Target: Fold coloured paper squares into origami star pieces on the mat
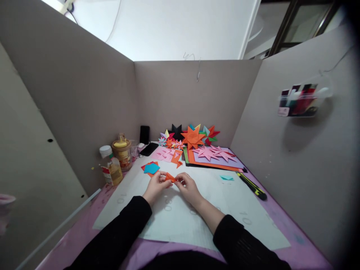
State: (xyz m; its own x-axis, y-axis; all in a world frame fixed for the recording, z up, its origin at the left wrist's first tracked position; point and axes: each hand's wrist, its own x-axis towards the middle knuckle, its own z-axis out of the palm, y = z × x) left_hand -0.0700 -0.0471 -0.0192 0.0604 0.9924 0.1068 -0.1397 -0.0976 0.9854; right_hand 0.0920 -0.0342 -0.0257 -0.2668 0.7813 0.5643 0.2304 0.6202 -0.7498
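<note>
A small folded piece of orange paper [170, 177] is held above the white sheet [182, 225], between both hands. My left hand [158, 184] pinches its left end; my right hand [189, 187] grips its right end with thumb and fingers. The fingers partly cover the paper, so its full shape is hidden. Just beyond my left hand lies a blue paper piece [152, 168] on top of orange and red paper [144, 166]. Past the hands, folded orange paper strips [177, 157] rest beside pink paper pieces [163, 153].
Several folded paper stars [193, 137] stand against the back panel. Pink stars [208, 152] lie on stacked coloured sheets [213, 165]. A utility knife [252, 186] and a teal folded paper [226, 177] are at right. Bottles [114, 168], a jar [123, 155] and a phone [149, 149] sit at left.
</note>
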